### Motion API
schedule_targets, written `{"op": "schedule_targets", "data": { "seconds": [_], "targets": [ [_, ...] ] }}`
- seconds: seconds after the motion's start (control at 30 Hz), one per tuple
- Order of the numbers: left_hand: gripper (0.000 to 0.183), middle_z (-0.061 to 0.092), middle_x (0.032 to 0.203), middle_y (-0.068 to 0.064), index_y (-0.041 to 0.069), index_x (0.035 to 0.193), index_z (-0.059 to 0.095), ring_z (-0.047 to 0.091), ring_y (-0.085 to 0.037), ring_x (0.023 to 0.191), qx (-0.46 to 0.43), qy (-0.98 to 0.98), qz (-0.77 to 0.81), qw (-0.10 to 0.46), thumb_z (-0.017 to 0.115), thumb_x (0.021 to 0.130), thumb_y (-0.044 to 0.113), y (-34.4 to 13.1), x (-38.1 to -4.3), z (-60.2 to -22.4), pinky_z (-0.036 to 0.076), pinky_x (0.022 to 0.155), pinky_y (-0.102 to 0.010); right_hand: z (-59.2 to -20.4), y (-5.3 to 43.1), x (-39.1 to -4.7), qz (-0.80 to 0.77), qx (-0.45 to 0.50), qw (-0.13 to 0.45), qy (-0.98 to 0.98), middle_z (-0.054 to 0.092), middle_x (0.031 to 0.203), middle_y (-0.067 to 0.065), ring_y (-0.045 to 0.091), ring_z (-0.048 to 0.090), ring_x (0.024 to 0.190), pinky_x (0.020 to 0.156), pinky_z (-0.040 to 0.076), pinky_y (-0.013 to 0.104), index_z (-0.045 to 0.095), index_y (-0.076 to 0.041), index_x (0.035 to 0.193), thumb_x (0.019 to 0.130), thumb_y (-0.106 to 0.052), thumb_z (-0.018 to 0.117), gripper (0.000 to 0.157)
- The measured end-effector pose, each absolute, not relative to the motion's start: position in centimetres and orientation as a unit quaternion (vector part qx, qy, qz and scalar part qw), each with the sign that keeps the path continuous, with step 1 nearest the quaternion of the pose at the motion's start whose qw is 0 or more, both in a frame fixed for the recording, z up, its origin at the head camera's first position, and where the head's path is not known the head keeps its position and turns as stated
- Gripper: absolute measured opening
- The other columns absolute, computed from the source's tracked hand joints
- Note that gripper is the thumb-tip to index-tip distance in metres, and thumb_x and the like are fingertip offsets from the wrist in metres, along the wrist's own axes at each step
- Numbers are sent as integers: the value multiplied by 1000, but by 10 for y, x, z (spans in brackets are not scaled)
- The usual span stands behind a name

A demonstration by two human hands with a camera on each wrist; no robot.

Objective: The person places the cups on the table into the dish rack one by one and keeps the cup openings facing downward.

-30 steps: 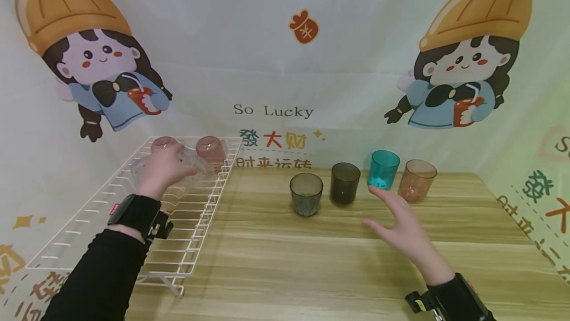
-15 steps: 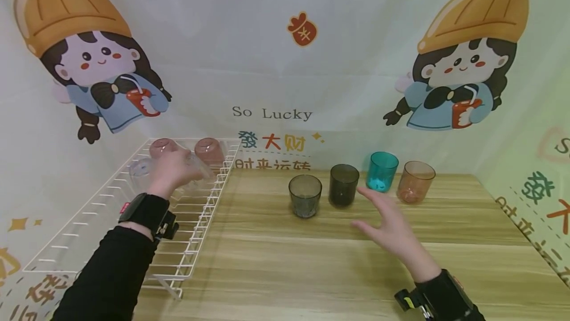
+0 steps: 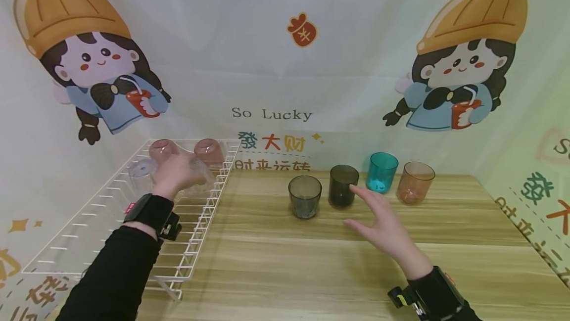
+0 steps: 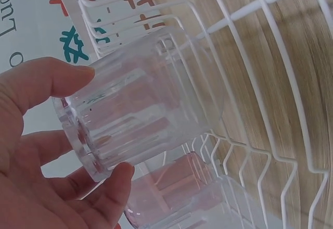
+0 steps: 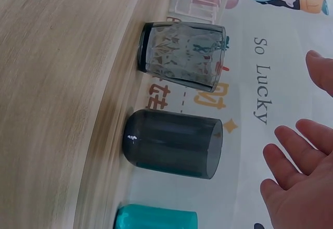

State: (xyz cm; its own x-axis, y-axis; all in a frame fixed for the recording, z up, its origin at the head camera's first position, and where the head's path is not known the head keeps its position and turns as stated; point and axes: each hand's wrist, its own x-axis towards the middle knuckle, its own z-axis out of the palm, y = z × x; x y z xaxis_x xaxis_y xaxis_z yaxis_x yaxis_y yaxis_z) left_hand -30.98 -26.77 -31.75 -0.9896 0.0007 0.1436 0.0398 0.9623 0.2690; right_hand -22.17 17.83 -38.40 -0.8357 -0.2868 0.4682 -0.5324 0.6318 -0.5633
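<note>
In the head view, my left hand [image 3: 175, 175] is over the white wire rack [image 3: 184, 278] and holds a clear glass [image 4: 140, 99] turned upside down. The left wrist view shows the thumb on one side of its thick base and fingers on the other, with the rim down at the wires. Behind it on the rack stand two upturned pink glasses [image 3: 209, 150], and to its left another clear glass [image 3: 141, 173]. My right hand [image 3: 387, 227] is spread and holds nothing, its index fingertip overlapping the dark grey tumbler [image 3: 343, 187] in the head view.
On the wooden table [image 3: 285, 271], a smoky faceted glass [image 3: 305, 197] stands left of the dark tumbler. A teal glass [image 3: 381, 172] and an orange-pink glass [image 3: 416, 182] stand to its right. A printed cloth [image 3: 347, 73] hangs behind the table.
My left hand has shifted slightly right and down with the clear glass, uncovering more of the other clear glass. My right hand has drifted left, from the teal glass toward the dark tumbler.
</note>
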Motion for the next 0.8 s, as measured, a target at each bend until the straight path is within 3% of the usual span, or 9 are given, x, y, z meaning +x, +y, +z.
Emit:
{"op": "schedule_targets", "data": {
  "seconds": [0.37,0.63,0.73,0.8],
  "targets": [
    [64,62,95,-18,0,131,52,52,-30,77,-15,-985,-163,60,72,74,19,-263,-311,-319,45,64,-37,-384,174,-224,358,235,178,-886,46,140,19,39,41,129,105,33,58,44,-6,139,77,-18,78,71],
    [69,49,69,-7,-1,139,42,47,-23,62,-18,-983,-175,42,67,78,18,-264,-310,-318,37,55,-32,-383,170,-224,362,241,176,-883,46,140,18,38,41,129,105,34,58,44,-5,139,78,-18,77,71],
    [67,59,82,-14,-2,139,42,50,-25,70,-19,-982,-183,40,67,81,19,-263,-309,-318,43,60,-34,-383,169,-224,362,243,178,-882,47,140,18,38,41,128,105,35,57,44,-5,139,78,-18,77,71],
    [67,62,101,-22,-3,140,40,54,-30,80,-23,-981,-188,37,66,83,20,-263,-309,-317,48,69,-41,-383,168,-225,361,245,178,-882,47,139,18,37,42,128,104,35,57,44,-5,139,78,-18,77,71]
  ]
}}
